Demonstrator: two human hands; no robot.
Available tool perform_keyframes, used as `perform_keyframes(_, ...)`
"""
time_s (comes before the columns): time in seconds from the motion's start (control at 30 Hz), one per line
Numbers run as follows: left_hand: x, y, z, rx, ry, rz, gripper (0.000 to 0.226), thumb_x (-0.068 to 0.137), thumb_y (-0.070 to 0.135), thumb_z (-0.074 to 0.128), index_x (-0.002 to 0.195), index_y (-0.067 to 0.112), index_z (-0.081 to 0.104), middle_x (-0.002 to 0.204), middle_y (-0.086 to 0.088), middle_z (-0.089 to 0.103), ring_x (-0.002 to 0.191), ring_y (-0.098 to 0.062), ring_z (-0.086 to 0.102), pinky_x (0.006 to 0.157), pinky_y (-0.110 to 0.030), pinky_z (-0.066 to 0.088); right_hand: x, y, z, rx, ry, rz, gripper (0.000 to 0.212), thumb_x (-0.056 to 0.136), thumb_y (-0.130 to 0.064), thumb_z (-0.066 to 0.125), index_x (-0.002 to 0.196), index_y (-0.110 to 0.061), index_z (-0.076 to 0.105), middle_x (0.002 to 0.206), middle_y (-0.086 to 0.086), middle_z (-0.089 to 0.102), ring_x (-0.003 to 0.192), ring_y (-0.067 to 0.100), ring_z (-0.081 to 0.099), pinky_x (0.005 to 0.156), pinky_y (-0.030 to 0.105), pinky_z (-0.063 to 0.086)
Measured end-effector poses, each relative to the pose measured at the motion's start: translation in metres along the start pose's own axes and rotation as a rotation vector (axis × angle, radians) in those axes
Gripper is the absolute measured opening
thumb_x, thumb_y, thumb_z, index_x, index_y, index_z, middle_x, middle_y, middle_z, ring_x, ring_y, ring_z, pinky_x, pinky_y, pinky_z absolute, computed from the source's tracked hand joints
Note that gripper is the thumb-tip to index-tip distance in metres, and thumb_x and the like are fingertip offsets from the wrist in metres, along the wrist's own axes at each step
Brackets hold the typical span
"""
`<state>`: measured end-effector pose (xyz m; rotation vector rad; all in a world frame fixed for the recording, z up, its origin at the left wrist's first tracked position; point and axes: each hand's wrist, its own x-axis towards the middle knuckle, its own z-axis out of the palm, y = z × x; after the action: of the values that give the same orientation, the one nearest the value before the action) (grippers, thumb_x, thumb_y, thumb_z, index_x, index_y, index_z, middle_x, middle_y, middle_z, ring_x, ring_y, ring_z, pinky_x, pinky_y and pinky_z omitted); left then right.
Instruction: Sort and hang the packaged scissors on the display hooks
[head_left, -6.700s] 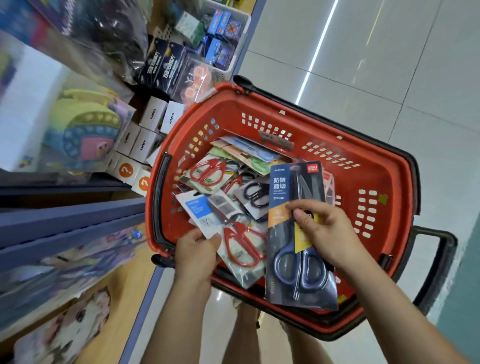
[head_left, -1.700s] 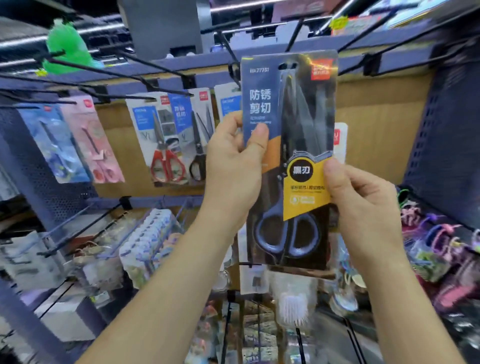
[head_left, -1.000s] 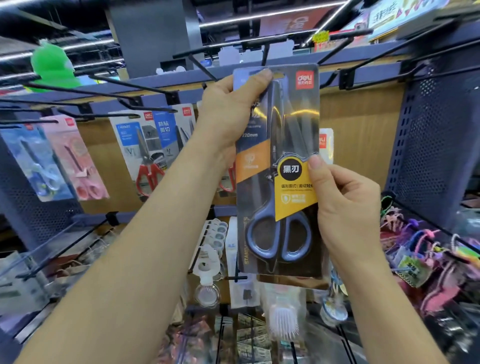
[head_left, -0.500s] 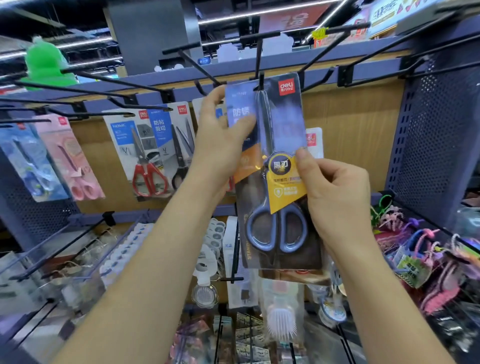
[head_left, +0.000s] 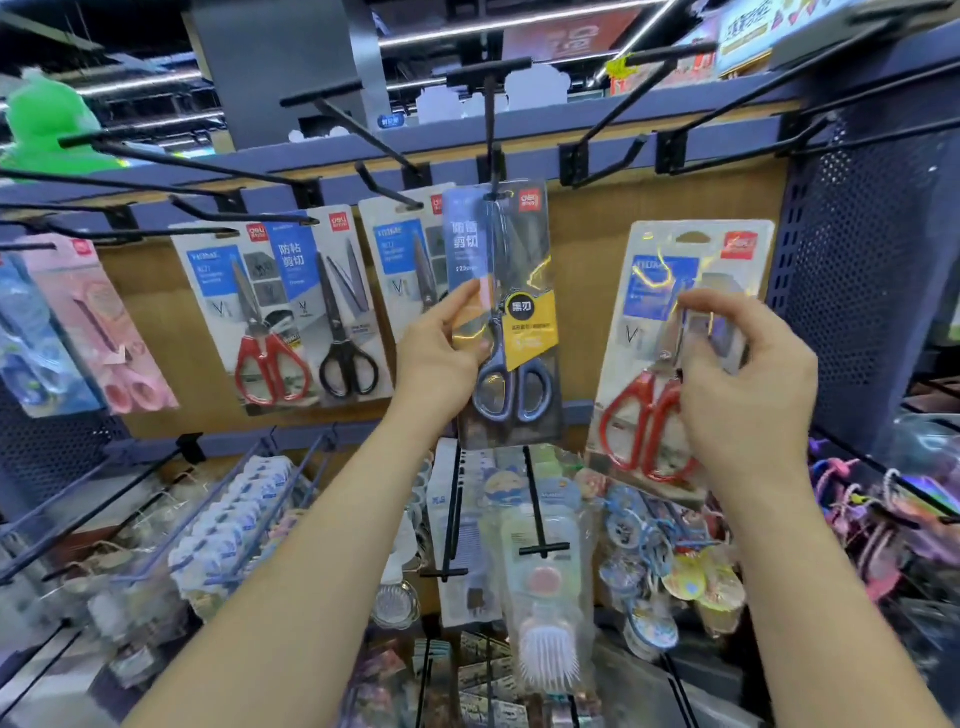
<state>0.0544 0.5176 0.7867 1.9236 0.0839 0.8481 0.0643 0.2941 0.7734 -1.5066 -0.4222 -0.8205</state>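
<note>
Grey pkg (head_left: 511, 270) L, red pkg (head_left: 644, 322) R

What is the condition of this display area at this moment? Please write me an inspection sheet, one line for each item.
Surface: wooden back panel, partly covered by hung packs.
Job's things: grey-handled scissors pack hangs on the centre hook; red-handled scissors pack is on no hook.
Clutter: brush and small goods on the lower hooks.
Hands: left hand pinches the grey-handled pack's edge; right hand holds the red-handled pack.
Cables: nothing seen.
Surroundings: perforated side panel at right; green toy at top left.
</note>
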Motion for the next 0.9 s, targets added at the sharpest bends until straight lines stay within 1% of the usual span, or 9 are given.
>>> perform_keyframes(0.1,0.014,-0.017,0.008,0.126,0.039,0.003,0.069,0.085,-0.004,0.063,0.137,0.041,0.053,0.121,0.019,0.064,0.105,-0.009,0.062,0.094,-0.037,0.054,-0.005,-0.001,-0.01,0.207,-0.078,0.052,0.05,0.085,0.013,0.058,0.108,-0.032,0.051,0.111,0.009,0.069,0.098,0.023,0.069,0.087,0.044,0.055)
perform_keyframes(0.17,0.017,-0.026,0.01,0.13,0.02,-0.003,0.076,0.086,-0.008,0.06,0.14,0.044,0.048,0.131,0.016,0.06,0.112,-0.007,0.06,0.097,-0.041,0.054,-0.011,-0.002,-0.011,0.339,-0.151,0.16,0.057,0.087,0.014,0.061,0.112,-0.034,0.043,0.105,0.012,0.073,0.092,0.028,0.073,0.08,0.051,0.057)
perform_keyframes(0.3,0.008,-0.029,0.012,0.177,-0.093,0.061,0.077,0.092,-0.006,0.056,0.146,0.044,0.035,0.145,0.009,0.05,0.122,-0.002,0.053,0.099,-0.025,0.047,-0.018,-0.005,-0.007,0.438,-0.232,0.34,0.047,0.09,0.008,0.063,0.117,-0.026,0.044,0.093,-0.001,0.078,0.081,0.015,0.075,0.069,0.034,0.06)
perform_keyframes(0.37,0.0,-0.022,0.008,0.204,-0.059,0.031,0.063,0.097,0.002,0.051,0.146,0.039,0.039,0.139,-0.012,0.054,0.081,0.01,0.059,0.071,-0.012,0.046,-0.019,-0.005,-0.003,0.447,-0.269,0.385,0.034,0.091,0.004,0.063,0.113,-0.02,0.054,0.091,-0.003,0.078,0.081,0.013,0.075,0.067,0.032,0.06)
perform_keyframes(0.43,-0.009,-0.015,0.002,0.268,-0.016,-0.019,0.049,0.099,0.014,0.047,0.14,0.04,0.047,0.124,-0.017,0.06,0.066,-0.001,0.055,0.063,-0.019,0.043,-0.021,-0.005,0.0,0.435,-0.316,0.406,0.023,0.092,0.0,0.063,0.109,-0.017,0.063,0.092,-0.002,0.078,0.084,0.015,0.075,0.07,0.034,0.058)
perform_keyframes(0.5,-0.021,-0.005,-0.006,0.293,-0.021,-0.019,0.039,0.1,0.02,0.044,0.135,0.036,0.055,0.116,-0.008,0.067,0.083,-0.015,0.061,0.074,-0.029,0.048,-0.023,-0.006,0.005,0.452,-0.353,0.417,0.02,0.092,-0.002,0.064,0.104,-0.017,0.067,0.091,-0.001,0.079,0.083,0.015,0.075,0.072,0.034,0.058)
perform_keyframes(0.6,-0.047,0.013,-0.017,0.091,-0.041,-0.035,0.03,0.104,0.027,0.041,0.119,0.023,0.067,0.112,0.001,0.072,0.103,-0.015,0.065,0.093,-0.043,0.052,-0.027,-0.015,0.014,0.506,-0.413,0.431,0.018,0.09,-0.002,0.064,0.099,-0.016,0.069,0.088,-0.001,0.079,0.078,0.012,0.074,0.068,0.027,0.059)
perform_keyframes(0.73,-0.084,0.041,-0.033,-0.468,-0.091,-0.165,0.038,0.099,0.043,0.042,0.098,0.02,0.073,0.097,-0.002,0.076,0.091,-0.019,0.072,0.073,-0.035,0.057,-0.037,-0.028,0.031,0.553,-0.545,0.438,0.017,0.084,-0.006,0.067,0.099,-0.014,0.071,0.089,0.003,0.079,0.082,0.017,0.076,0.066,0.027,0.06)
perform_keyframes(0.9,-0.092,0.037,-0.055,-0.457,0.154,-0.088,0.017,0.097,0.02,0.058,0.105,0.01,0.069,0.098,-0.004,0.076,0.093,-0.022,0.073,0.078,-0.037,0.06,-0.058,-0.038,0.056,0.583,-0.726,0.461,0.019,0.076,-0.021,0.069,0.091,-0.013,0.076,0.088,0.008,0.078,0.084,0.024,0.076,0.07,0.033,0.059)
